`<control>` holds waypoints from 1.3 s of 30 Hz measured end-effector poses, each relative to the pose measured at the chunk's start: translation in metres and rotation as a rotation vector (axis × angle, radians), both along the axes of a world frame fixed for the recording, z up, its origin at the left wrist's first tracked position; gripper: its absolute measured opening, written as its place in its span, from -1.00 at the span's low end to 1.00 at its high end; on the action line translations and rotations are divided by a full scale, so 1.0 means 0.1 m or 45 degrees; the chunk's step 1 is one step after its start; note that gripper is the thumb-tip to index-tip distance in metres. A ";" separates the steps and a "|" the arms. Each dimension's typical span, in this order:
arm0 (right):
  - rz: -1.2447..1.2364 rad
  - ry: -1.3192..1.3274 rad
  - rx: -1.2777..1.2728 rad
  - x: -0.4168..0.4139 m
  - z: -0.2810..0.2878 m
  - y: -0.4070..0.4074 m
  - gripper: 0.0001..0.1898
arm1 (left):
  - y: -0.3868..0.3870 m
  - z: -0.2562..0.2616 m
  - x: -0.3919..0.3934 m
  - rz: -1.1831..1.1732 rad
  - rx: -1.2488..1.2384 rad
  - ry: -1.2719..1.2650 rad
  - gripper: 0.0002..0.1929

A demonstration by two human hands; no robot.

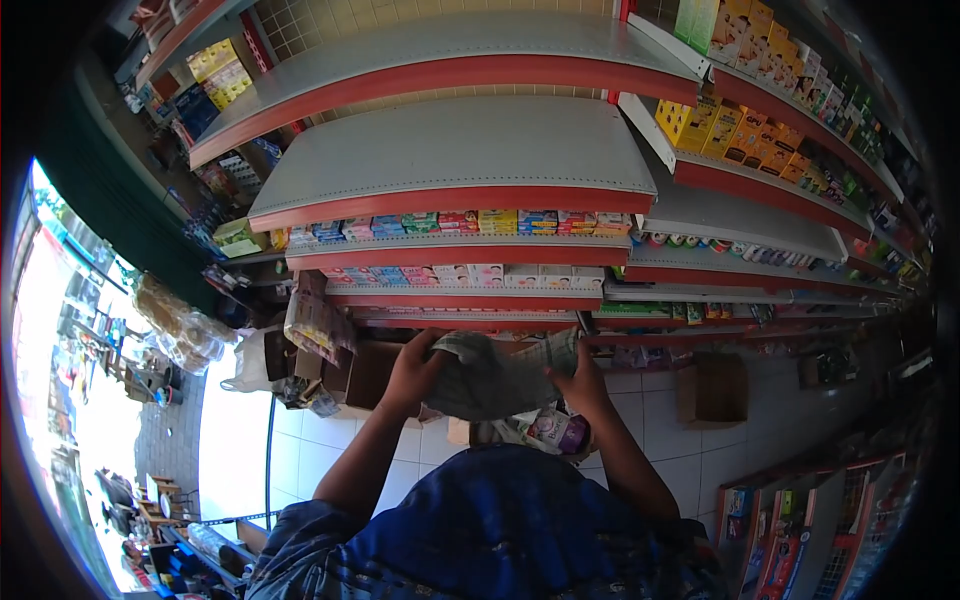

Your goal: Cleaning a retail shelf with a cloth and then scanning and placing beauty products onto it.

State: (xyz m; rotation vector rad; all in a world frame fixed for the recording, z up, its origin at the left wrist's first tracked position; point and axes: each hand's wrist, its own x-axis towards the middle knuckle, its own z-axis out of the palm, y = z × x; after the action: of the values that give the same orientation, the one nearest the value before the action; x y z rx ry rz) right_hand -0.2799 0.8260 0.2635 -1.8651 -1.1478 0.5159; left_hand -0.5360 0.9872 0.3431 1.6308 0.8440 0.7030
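Observation:
A grey-green checked cloth hangs between my two hands in front of my chest. My left hand grips its left end, with the fingers folded over the fabric. At the right end, my right hand pinches the cloth near its upper corner. Below the cloth is a box of packaged goods, among them a purple and white pack, partly hidden by my body. Two wide grey metal shelves with red front edges stand ahead of me.
Lower shelves hold rows of small cartons. Yellow boxes fill a shelf at the right. Open cardboard boxes stand at the left, and another cardboard box is on the tiled floor at the right. A low shelf rack is at lower right.

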 end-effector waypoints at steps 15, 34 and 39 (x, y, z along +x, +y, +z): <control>0.352 0.108 0.599 -0.69 1.05 0.29 -0.59 | 0.09 0.90 0.15 -0.182 0.784 0.252 -0.70; 0.442 0.859 0.253 -0.72 1.01 0.22 -0.44 | -0.38 0.41 0.19 -0.235 0.182 -0.050 -0.75; 0.457 0.138 0.383 -0.64 1.10 0.17 -0.41 | -0.36 0.50 0.19 -0.314 -0.337 -0.094 -0.83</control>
State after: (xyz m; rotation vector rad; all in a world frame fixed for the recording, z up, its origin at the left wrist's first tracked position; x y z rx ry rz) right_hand -0.3437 0.8433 0.3730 -1.3661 -1.4099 0.5984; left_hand -0.5170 0.9512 0.3931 1.4302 0.6391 0.4543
